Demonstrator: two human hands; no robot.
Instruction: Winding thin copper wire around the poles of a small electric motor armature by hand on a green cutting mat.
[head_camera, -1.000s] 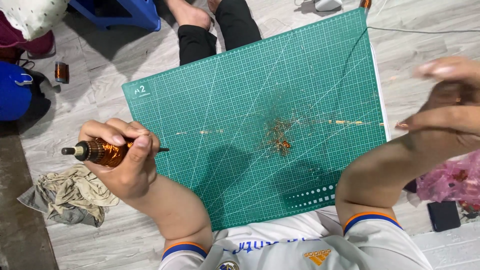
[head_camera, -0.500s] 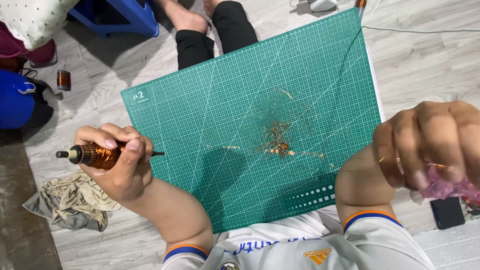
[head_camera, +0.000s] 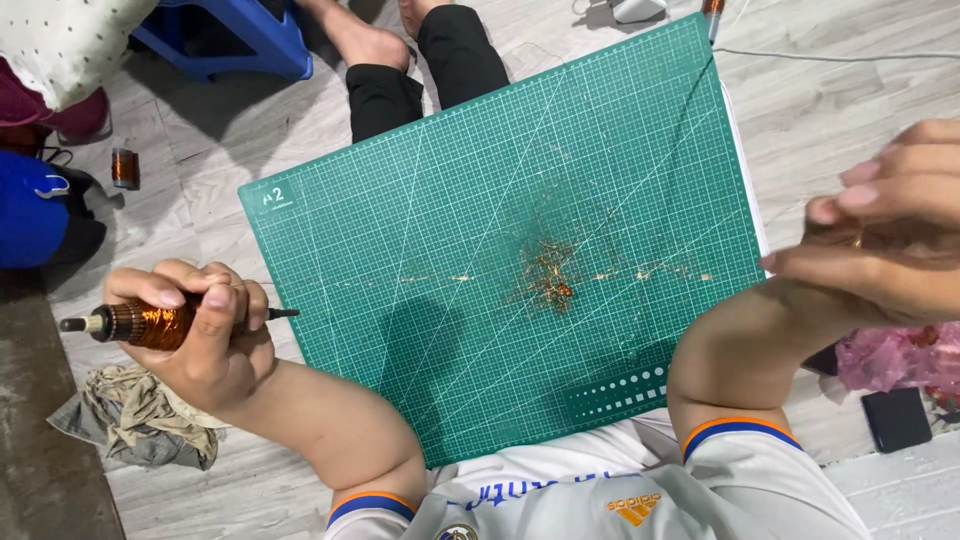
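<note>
My left hand (head_camera: 210, 350) grips a small motor rotor (head_camera: 150, 322) wound with copper wire, its steel shaft pointing right, just off the left edge of a green cutting mat (head_camera: 450, 200). My right hand (head_camera: 890, 240) is raised over the mat's right edge with the fingertips pinched together. A thin glinting copper strand (head_camera: 660, 272) stretches across the mat from the rotor toward that hand. A loose tangle of fine copper wire (head_camera: 550, 280) lies near the mat's middle.
A crumpled rag (head_camera: 140, 415) lies under my left forearm. Another person's legs in black trousers (head_camera: 420, 70) touch the mat's far edge. Around are a blue stool (head_camera: 230, 35), a small copper spool (head_camera: 124, 167), a pink bag (head_camera: 900, 360) and a flat black object (head_camera: 897, 418).
My right hand dipped toward the pink bag, then rose again to the mat's right edge. The left hand with the rotor has stayed almost still.
</note>
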